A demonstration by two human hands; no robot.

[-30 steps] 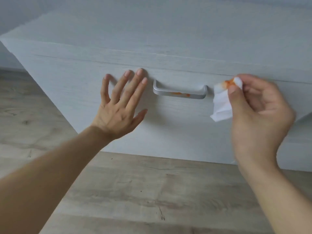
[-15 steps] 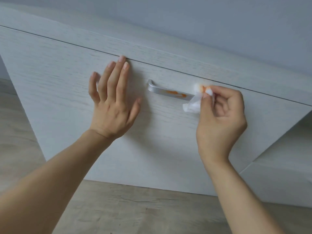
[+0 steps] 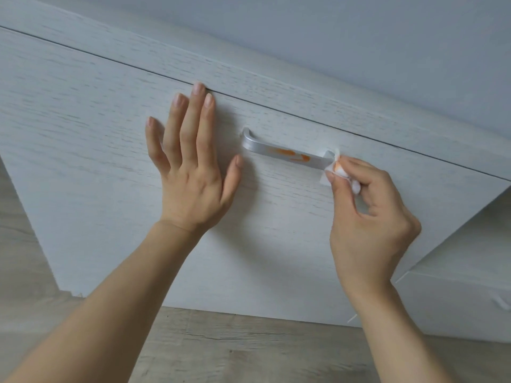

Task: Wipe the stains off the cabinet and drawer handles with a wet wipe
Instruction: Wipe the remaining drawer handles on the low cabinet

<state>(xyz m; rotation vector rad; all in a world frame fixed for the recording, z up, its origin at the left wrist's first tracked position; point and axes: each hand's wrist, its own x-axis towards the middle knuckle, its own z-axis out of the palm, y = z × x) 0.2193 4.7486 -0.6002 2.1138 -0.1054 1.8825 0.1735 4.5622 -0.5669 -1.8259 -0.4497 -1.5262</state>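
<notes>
Orange smears (image 3: 289, 155) remain mid-bar on silver metal drawer handle (image 3: 284, 153); right hand (image 3: 367, 217) pinches crumpled, orange-stained white wet wipe (image 3: 338, 172) at its right end, left hand (image 3: 190, 167) flat, open on pale wood-grain drawer front (image 3: 83, 128); wiping barely begun.

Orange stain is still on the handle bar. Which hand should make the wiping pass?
Right. The right hand already pinches the wet wipe at the handle's right end, beside the orange stain. The left hand lies flat and empty on the drawer front.
</notes>
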